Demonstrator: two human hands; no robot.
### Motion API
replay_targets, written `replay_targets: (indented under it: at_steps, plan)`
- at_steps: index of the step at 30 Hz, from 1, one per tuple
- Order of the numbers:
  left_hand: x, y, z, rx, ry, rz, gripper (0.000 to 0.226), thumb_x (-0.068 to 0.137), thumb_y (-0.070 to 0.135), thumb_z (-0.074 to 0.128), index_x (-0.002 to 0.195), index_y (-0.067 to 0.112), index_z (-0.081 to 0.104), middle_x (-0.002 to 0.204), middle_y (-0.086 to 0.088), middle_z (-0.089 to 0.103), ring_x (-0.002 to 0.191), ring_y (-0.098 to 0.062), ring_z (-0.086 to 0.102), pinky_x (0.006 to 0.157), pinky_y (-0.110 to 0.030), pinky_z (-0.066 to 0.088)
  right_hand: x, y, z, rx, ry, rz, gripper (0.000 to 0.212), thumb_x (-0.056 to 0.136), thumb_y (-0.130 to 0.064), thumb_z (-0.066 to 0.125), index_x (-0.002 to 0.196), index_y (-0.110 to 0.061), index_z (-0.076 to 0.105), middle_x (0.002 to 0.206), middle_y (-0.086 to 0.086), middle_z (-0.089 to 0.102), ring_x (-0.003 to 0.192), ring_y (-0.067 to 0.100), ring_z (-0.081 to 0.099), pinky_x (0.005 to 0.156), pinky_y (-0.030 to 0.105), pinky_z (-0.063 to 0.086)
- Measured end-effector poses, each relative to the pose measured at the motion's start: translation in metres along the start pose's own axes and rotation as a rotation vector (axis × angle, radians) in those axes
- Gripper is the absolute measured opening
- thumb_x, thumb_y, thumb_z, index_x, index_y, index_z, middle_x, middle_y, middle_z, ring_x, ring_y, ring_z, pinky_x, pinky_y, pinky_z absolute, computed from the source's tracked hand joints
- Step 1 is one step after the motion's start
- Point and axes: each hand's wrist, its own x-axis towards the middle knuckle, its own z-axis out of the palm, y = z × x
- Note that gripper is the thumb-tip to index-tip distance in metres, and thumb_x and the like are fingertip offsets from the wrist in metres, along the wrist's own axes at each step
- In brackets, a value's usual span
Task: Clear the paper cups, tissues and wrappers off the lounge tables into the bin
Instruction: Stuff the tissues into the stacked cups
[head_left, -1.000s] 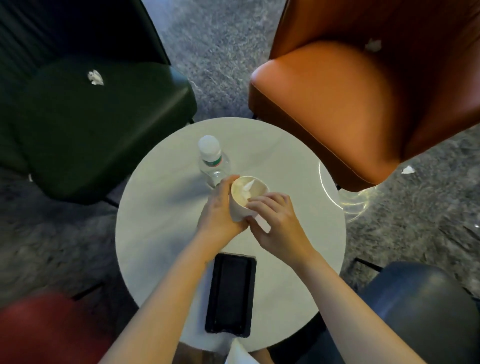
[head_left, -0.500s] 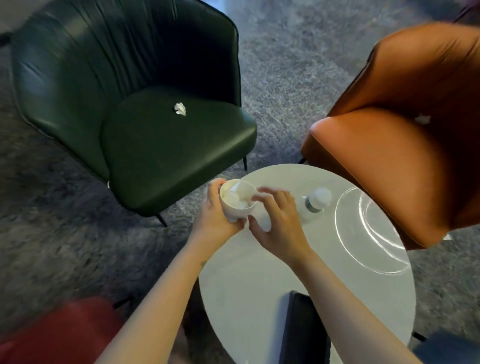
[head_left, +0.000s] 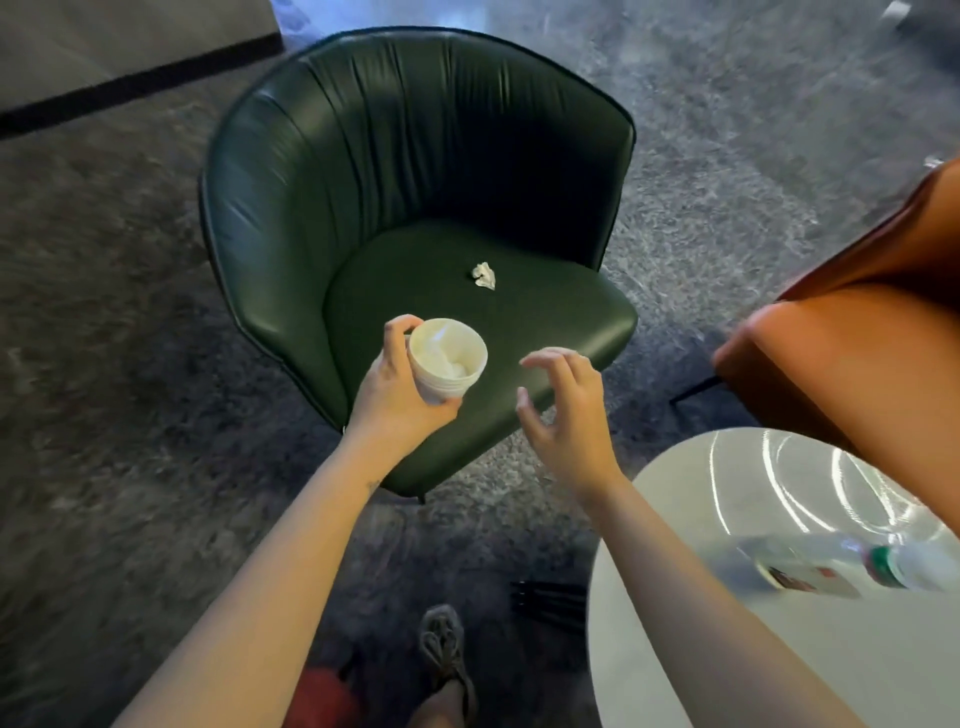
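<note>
Left hand (head_left: 400, 400) grips the white paper cup (head_left: 448, 358), seemingly tissue-stuffed; right hand (head_left: 566, 415) beside it, fingers spread, empty. Tilting could spill them.

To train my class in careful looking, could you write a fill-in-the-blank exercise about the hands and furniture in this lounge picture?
1. The left hand grips a white paper ____.
2. The right hand, fingers spread, holds ____.
3. A crumpled tissue lies on the seat of the ____ armchair.
4. The plastic bottle is on the round white ____.

Missing words: cup; nothing; green; table.
</note>
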Motion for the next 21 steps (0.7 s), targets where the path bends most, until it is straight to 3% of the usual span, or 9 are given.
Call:
replay_targets:
  at_steps: [12,21]
  plan:
    - [0.095,-0.026,0.005,-0.069,-0.073,-0.047,0.075,0.066,0.021,0.079,0.120,0.030,0.027,0.115,0.006,0.047,0.098,-0.013,0.046,0.066,-0.016,0.034,0.111,0.034,0.044,-0.032,0.030,0.068,0.028,0.079,-0.005,0.065,0.106,-0.007,0.061,0.103,0.006,0.060,0.099,0.023,0.054,0.088,0.044,0.043]
    - [0.267,-0.061,0.055,-0.089,-0.051,-0.153,0.081,0.067,0.014,0.081,0.127,0.031,0.028,0.114,0.011,0.045,0.100,-0.012,0.048,0.067,-0.011,0.036,0.260,0.148,0.127,-0.013,0.008,0.175,0.028,0.077,-0.004,0.066,0.105,-0.007,0.061,0.099,0.004,0.061,0.091,0.022,0.054,0.083,0.034,0.039]
